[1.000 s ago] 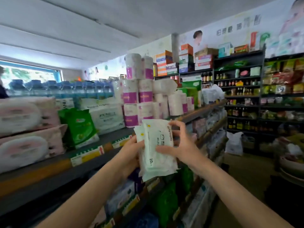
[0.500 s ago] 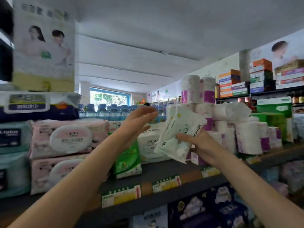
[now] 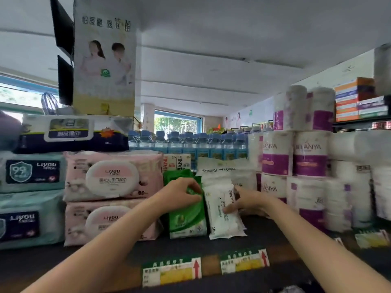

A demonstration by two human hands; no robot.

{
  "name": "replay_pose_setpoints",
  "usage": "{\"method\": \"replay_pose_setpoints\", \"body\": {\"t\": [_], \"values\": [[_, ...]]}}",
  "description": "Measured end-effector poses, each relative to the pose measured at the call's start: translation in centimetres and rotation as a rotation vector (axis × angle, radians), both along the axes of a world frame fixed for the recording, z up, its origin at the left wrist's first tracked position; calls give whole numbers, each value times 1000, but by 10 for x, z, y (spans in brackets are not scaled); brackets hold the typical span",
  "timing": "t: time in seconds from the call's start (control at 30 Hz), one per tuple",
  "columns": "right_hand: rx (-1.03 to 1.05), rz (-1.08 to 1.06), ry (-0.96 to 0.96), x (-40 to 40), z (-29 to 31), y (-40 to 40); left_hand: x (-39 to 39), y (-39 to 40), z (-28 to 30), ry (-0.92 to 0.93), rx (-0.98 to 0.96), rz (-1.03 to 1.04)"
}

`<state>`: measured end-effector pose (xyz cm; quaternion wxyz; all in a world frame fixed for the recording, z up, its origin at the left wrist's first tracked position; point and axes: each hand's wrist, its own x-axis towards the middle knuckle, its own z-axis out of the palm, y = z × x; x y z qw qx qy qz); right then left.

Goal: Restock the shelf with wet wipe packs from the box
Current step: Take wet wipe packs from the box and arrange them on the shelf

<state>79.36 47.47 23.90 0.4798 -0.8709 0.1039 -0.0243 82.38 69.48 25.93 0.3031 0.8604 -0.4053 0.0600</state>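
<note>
Wipes in a soft white plastic pack (image 3: pixel 224 210) with "10" printed near its lower end stand upright on the dark shelf (image 3: pixel 264 235), slightly tilted, a short way back from the front edge. My right hand (image 3: pixel 249 203) pinches the pack's right side, thumb on its face and fingers behind. My left hand (image 3: pixel 179 192) curls its fingers over the top of a small green plastic wipe pack (image 3: pixel 187 216) touching the white one on its left. Behind them lies a larger white bag marked "Baby wipes" (image 3: pixel 220 170). To the left, two pink lidded wipe packs (image 3: pixel 112 176) are stacked against the green one; to the right, white paper rolls with purple bands (image 3: pixel 294 157) rise in columns near my right wrist. Bare shelf shows between the white pack and the rolls and along the front edge, above the green price labels (image 3: pixel 171 271).
</note>
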Motion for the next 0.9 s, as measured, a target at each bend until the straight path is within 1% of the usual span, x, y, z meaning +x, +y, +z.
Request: {"method": "replay_pose_setpoints", "body": {"t": [0.1, 0.17, 0.3, 0.37, 0.47, 0.53, 0.6, 0.67, 0.73, 0.8, 0.9], "values": [[-2, 7, 28, -10, -4, 1, -1, -3, -4, -65, 38, -18], [2, -53, -12, -25, -4, 4, -2, -6, -6, -95, 32, -46], [-31, -176, -103, -68, 6, 17, -15, -10, -8, -81, -89, -125], [-56, -235, -105, -94, 9, 25, -31, -12, -8, 13, -237, -189], [-68, -310, -102, -145, 6, 44, -68, -16, -13, 223, -553, -304], [-54, -357, -72, -186, -6, 61, -100, -21, -26, 323, -628, -391], [-48, -406, 11, -231, -28, 80, -135, -29, -51, 423, -590, -506], [-69, -463, 126, -282, -58, 97, -174, -40, -84, 523, -474, -600], [-45, -553, 227, -342, -94, 114, -220, -48, -123, 639, -301, -700], [-4, -702, 307, -410, -134, 129, -272, -51, -163, 724, -108, -795], [116, -953, 426, -521, -189, 161, -353, -46, -216, 762, 130, -933]]}}
